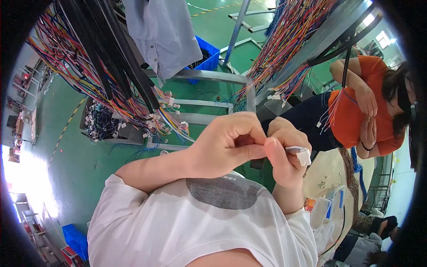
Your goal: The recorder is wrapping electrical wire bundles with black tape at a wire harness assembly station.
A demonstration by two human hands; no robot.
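Note:
In front of my chest, my two hands meet with bent fingers. My left hand (pixel 229 144) is closed in a pinch, its thumb and fingertips touching the fingers of my right hand; what lies in the pinch is hidden. My right hand (pixel 287 155) is closed around a thin wire. At the wire's end, a small white plug connector (pixel 304 157) sticks out beside the right fingers. Several coloured wires with white plugs (pixel 153 122) hang from black sleeved cables (pixel 129 58) just left of my hands. One pale wire reaches the back of my left hand.
A metal frame (pixel 209 76) stands ahead, with another wire bundle (pixel 284 49) at its right. Grey cloth (pixel 164 35) hangs over a blue crate (pixel 207 53). A person in orange (pixel 369 102) stands to the right, near a table (pixel 322 178) with clear plastic boxes (pixel 321 213).

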